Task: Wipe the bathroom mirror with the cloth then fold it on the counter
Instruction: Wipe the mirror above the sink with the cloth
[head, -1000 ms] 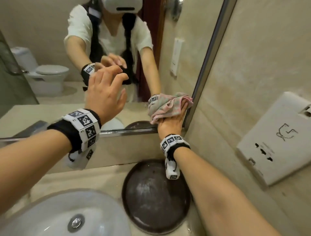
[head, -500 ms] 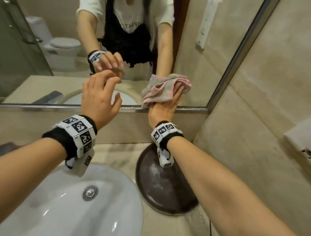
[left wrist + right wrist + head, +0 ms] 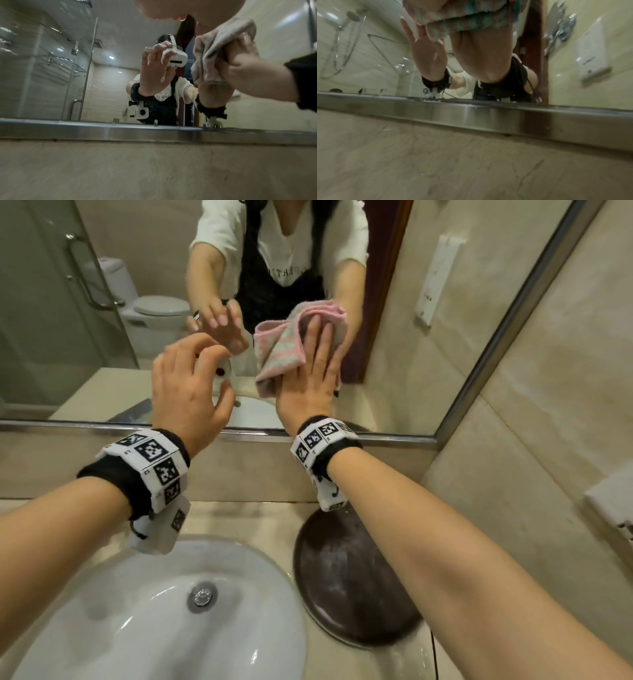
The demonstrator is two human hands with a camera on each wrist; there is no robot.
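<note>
- Now the right hand (image 3: 310, 386) lies flat on the cloth (image 3: 286, 350) and presses it against the mirror (image 3: 404, 344), with the fingers straight and close together, pointing up.
- The cloth is pink with pale green stripes, bunched in loose folds; it sits on the lower middle part of the glass, a little above the metal frame (image 3: 376, 438) at the bottom edge.
- In the left wrist view the cloth (image 3: 221, 44) hangs between the palm and the glass, and the right hand (image 3: 243, 75) holds it there from behind.
- In the right wrist view only the lower edge of the cloth (image 3: 467, 20) shows, at the top of the picture, and the frame (image 3: 488, 115) runs across below it.
- The left hand (image 3: 186, 392) is raised in front of the mirror, to the left of the cloth and apart from it; its fingers are spread and loosely bent and it holds nothing.
- I cannot tell whether its fingertips touch the glass.
- Near the person, a white sink (image 3: 102, 628) is set in the beige counter (image 3: 239, 515), with a metal drain (image 3: 202, 595) in the middle.
- To the right of the sink, a dark round plate (image 3: 346, 587) lies on the counter, below the right forearm.
- On the right wall, at the edge of the head view, a white box (image 3: 613, 505) is partly visible.
</note>
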